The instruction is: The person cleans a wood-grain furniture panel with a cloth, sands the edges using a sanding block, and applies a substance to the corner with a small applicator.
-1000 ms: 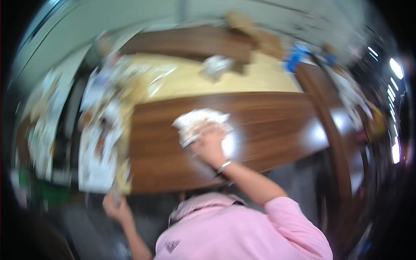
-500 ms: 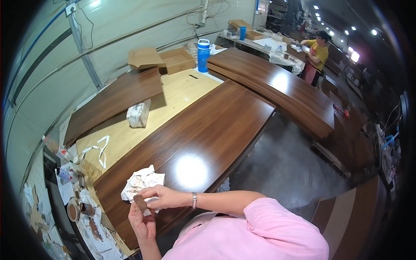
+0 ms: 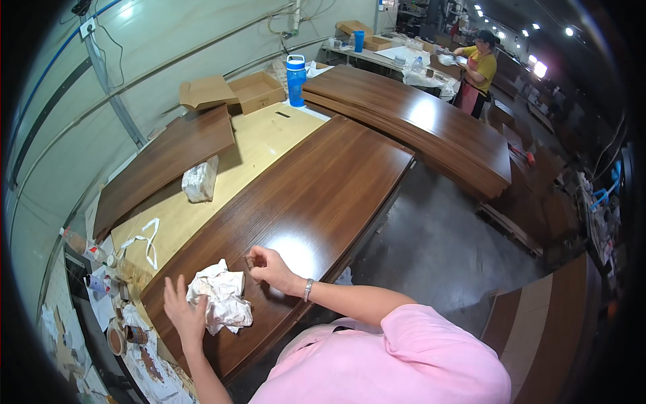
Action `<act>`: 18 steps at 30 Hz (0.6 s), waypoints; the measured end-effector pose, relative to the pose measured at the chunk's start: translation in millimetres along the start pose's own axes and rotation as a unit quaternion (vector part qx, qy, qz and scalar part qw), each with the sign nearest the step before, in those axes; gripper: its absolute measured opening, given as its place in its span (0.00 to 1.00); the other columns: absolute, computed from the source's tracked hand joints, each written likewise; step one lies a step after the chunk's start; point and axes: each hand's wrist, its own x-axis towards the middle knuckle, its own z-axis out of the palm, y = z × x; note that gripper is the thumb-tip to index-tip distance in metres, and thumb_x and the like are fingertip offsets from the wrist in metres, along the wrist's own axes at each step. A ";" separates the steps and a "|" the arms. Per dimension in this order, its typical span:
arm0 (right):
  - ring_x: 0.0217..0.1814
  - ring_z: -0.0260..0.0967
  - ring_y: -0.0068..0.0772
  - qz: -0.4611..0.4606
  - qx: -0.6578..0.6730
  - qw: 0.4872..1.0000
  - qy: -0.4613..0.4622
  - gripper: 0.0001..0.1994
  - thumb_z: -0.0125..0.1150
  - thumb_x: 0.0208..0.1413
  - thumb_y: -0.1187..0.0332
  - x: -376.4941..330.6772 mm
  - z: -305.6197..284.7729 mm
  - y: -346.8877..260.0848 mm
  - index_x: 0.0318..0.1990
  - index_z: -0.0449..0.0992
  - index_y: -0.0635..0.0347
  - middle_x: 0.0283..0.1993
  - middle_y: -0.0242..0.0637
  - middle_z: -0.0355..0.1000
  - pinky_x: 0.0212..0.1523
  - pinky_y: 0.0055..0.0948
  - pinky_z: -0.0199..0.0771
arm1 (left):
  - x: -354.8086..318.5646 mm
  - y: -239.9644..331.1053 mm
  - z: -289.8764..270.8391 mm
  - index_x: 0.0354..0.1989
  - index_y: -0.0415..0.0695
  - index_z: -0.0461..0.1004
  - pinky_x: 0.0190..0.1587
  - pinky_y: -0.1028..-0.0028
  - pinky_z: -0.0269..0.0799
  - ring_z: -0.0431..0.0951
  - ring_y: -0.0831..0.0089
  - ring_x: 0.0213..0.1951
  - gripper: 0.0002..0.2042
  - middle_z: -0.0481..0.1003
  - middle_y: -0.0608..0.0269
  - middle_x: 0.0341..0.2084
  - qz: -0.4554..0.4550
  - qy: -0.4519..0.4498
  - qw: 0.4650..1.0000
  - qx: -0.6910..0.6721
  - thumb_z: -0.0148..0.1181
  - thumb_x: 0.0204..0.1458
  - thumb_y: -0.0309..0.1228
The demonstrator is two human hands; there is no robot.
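My left hand [image 3: 184, 315] is open, its fingers spread, just left of a crumpled white cloth [image 3: 222, 296] with faint brown stains. The cloth lies on a long dark-brown wood-grain panel [image 3: 316, 195]. To the cloth's right, my right hand [image 3: 272, 271] is closed low over the panel. A brown edge shows at its fingertips, seemingly the small brown block; the fingers hide most of it.
Behind the panel, a pale board [image 3: 259, 145] bears a tilted brown panel [image 3: 165, 168], a wrapped white block [image 3: 200, 180], a cardboard box [image 3: 257, 94] and a blue bottle [image 3: 295, 81]. Stacked panels [image 3: 410, 114] stand beyond. A stained tub [image 3: 116, 339] is at left; a co-worker [image 3: 478, 74] stands far right.
My hands have parted: the left has moved left and opened, and the right has moved right and up. The cloth between them now shows more fully. The view has shifted slightly.
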 end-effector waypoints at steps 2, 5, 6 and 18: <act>0.27 0.63 0.19 -0.012 -0.016 0.999 0.025 0.08 0.57 0.48 0.79 1.1 -4.9 12.6 0.35 0.65 0.64 0.27 0.29 0.64 0.27 0.23 0.68 | 0.1 -4.3 22.4 0.67 0.45 0.62 0.66 0.42 0.49 0.53 0.44 0.70 0.37 0.53 0.46 0.71 -0.032 -0.088 0.996 0.000 0.67 0.47 0.40; 0.27 0.63 0.19 -0.046 -0.125 0.987 0.087 0.08 0.57 0.48 0.78 -1.9 -15.3 36.1 0.35 0.66 0.64 0.26 0.29 0.63 0.28 0.25 0.68 | -15.3 1.2 46.0 0.66 0.46 0.63 0.67 0.32 0.40 0.51 0.43 0.71 0.35 0.54 0.48 0.70 -0.033 -0.165 0.986 -0.006 0.65 0.48 0.39; 0.27 0.63 0.19 -0.045 -0.124 0.987 0.087 0.08 0.57 0.48 0.78 -3.1 -13.8 34.7 0.35 0.66 0.64 0.26 0.29 0.63 0.28 0.25 0.68 | -15.6 5.5 44.4 0.66 0.46 0.63 0.67 0.32 0.40 0.51 0.43 0.71 0.35 0.54 0.48 0.70 -0.034 -0.166 0.986 -0.005 0.65 0.48 0.39; 0.33 0.67 0.19 -0.039 0.031 0.993 0.111 0.07 0.55 0.52 0.80 -2.9 -21.0 45.9 0.38 0.67 0.64 0.32 0.30 0.68 0.35 0.22 0.71 | -69.6 101.9 32.6 0.62 0.50 0.68 0.66 0.38 0.45 0.55 0.46 0.68 0.30 0.60 0.53 0.67 0.135 -0.171 0.976 0.010 0.65 0.48 0.38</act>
